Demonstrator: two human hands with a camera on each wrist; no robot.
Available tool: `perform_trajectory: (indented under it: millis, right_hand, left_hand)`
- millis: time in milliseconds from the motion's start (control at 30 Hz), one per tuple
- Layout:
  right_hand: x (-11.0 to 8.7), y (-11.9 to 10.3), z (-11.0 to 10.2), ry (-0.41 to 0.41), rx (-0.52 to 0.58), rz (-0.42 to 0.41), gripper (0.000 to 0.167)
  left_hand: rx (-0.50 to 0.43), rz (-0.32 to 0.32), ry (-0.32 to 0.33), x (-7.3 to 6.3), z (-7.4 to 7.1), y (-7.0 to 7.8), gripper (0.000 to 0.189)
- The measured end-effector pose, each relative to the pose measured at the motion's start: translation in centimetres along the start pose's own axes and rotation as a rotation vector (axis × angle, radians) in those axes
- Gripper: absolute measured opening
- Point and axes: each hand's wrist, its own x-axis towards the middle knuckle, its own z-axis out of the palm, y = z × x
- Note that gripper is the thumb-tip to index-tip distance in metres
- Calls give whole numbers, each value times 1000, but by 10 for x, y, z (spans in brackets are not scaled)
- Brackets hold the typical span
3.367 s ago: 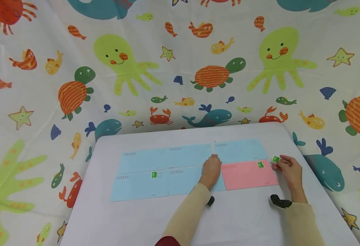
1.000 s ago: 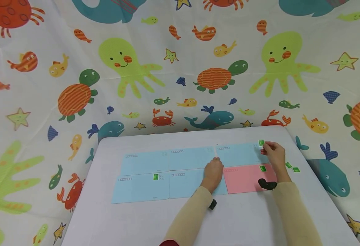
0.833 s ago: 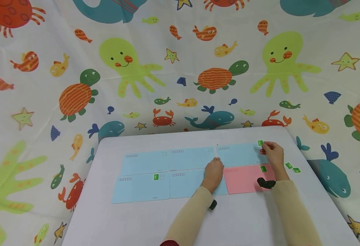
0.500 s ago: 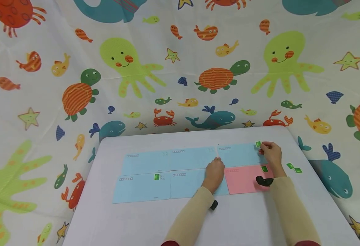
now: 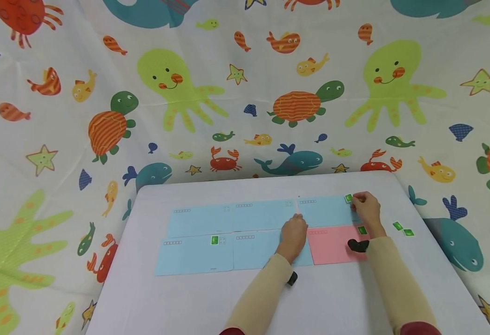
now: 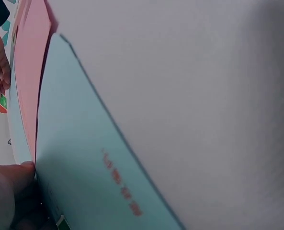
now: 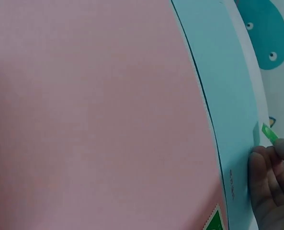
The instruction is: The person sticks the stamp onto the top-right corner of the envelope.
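Observation:
In the head view my right hand (image 5: 367,211) pinches a green stamp (image 5: 348,198) over the top right corner of the upper right blue envelope (image 5: 326,211). The right wrist view shows the same stamp (image 7: 270,133) between thumb and fingertips, tilted. My left hand (image 5: 292,236) rests on the lower middle blue envelope (image 5: 253,253), fingertips at the left edge of the upper right one. Its thumb (image 6: 18,175) lies where blue and pink paper meet; the other fingers are mostly hidden. A pink envelope (image 5: 332,246) with a green stamp (image 5: 362,230) lies below the right hand.
Two loose green stamps (image 5: 403,229) lie on the white table (image 5: 177,302) at the right. Further blue envelopes (image 5: 198,221) lie to the left, the lower left one bearing a green stamp (image 5: 214,240). A sea-animal cloth (image 5: 228,102) hangs behind the table.
My right hand has moved from the right of the pink envelope up to the upper right blue envelope with a stamp, then slightly left. Two stamps now show on the table. The left hand stays.

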Motion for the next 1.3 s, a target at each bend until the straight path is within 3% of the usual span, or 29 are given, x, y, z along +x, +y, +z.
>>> perform_trajectory:
  millis: [167, 533, 1033, 1300]
  right_hand:
    - [0, -1, 1, -8, -77, -74, 33]
    - [1, -1, 7, -4, -183, -108, 32]
    - [0, -4, 9, 49, -218, -160, 28]
    - [-1, -7, 8, 24, -222, -118, 30]
  left_hand:
    - [-10, 0, 10, 1, 1, -1, 23]
    - [-31, -10, -5, 1, 1, 0, 23]
    - [-25, 6, 5, 0, 0, 0, 24]
    - [-2, 8, 13, 0, 1, 1, 25]
